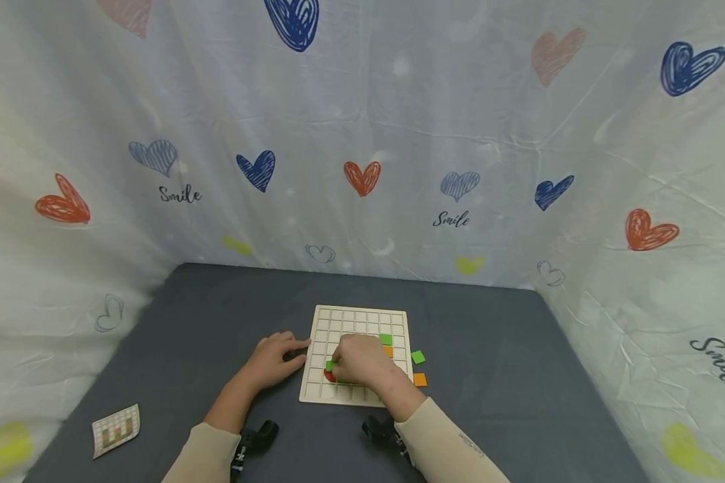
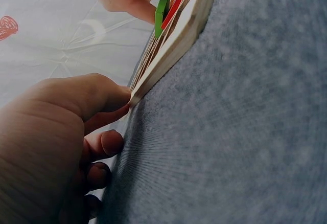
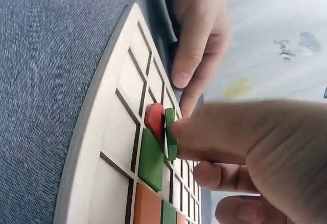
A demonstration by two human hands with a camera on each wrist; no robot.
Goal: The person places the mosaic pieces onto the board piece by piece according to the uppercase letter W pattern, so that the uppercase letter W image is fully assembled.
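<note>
My right hand [image 1: 362,359] is over the lower left part of a pale wooden grid board [image 1: 332,315]. Its thumb and fingertips pinch a small green tile [image 3: 170,129], tilted beside a red piece with a rounded end [image 3: 155,116]. A second green tile [image 3: 151,160] and an orange tile [image 3: 147,203] lie in cells nearby. Further up the board are another green tile [image 1: 385,339] and an orange one [image 1: 388,351], partly behind the hand. My left hand [image 1: 273,360] has its thumb and index fingertips at the board's left edge, the other fingers loosely bent.
Right of the board lie a loose green tile [image 1: 418,357] and a loose orange tile [image 1: 419,380]. A card with a printed coloured grid [image 1: 116,431] lies at the left on the dark grey tabletop [image 1: 489,389]. A white curtain with hearts [image 1: 362,221] surrounds the table.
</note>
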